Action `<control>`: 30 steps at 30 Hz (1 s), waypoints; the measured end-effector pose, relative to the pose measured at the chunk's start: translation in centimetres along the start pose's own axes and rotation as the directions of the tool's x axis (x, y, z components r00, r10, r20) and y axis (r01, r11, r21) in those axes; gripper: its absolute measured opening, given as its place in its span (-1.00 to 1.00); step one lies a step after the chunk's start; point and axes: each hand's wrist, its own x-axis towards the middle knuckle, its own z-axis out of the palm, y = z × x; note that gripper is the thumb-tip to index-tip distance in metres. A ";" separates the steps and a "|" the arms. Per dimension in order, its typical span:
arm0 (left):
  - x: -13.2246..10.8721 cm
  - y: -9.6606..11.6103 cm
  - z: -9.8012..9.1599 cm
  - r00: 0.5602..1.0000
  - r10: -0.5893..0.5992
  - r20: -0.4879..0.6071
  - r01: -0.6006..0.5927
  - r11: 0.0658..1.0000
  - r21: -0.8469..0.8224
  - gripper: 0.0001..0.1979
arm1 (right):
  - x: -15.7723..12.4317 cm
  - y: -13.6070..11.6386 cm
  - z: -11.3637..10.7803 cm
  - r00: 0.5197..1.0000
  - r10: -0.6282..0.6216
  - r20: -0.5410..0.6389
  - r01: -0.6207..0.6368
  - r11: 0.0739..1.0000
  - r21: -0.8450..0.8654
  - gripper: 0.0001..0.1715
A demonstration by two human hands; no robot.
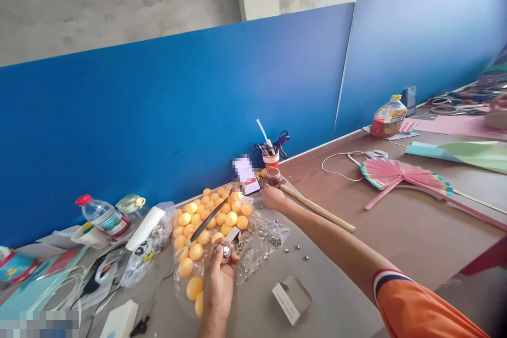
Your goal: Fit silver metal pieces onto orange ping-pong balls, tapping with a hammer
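My left hand [220, 281] is closed around a shiny metal ball [225, 252], which shows between thumb and fingers. Just behind it, a clear plastic bag holds several orange balls [231, 218], with a dark strap [209, 216] lying across them. My right hand [272, 198] reaches far forward, its fingers bunched low over the table; what they hold, if anything, is hidden. Near those fingers are a small round tub [273, 174], a phone [251, 186] and a wooden-handled tool [317, 208]. Small metal beads [273, 241] lie on clear plastic between my hands.
An opened small box [292, 300] lies in front. Bottles [105, 216], cables and bags crowd the left. A cup of tools [271, 158] stands against the blue partition [178, 116]. To the right are a pink paper fan [404, 175], a yellow-capped bottle [388, 116] and coloured sheets.
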 end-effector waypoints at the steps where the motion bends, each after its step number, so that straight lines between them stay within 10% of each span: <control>1: 0.0 0.0 0.0 1.000 -0.001 0.001 0.001 1.000 0.002 -0.60 | -0.2 -0.2 0.0 0.999 0.038 0.018 -0.038 0.999 -0.021 -0.83; 8: -0.1 0.0 0.0 1.000 0.006 0.005 -0.006 1.000 0.020 -0.59 | -0.6 -1.3 -1.0 0.984 0.175 0.041 -0.170 0.981 -0.090 -0.57; 30: -0.1 0.1 0.1 0.998 0.002 0.058 -0.003 1.000 0.018 -0.60 | -1.0 -0.8 -0.5 0.994 0.094 -0.059 -0.091 0.995 0.050 -0.74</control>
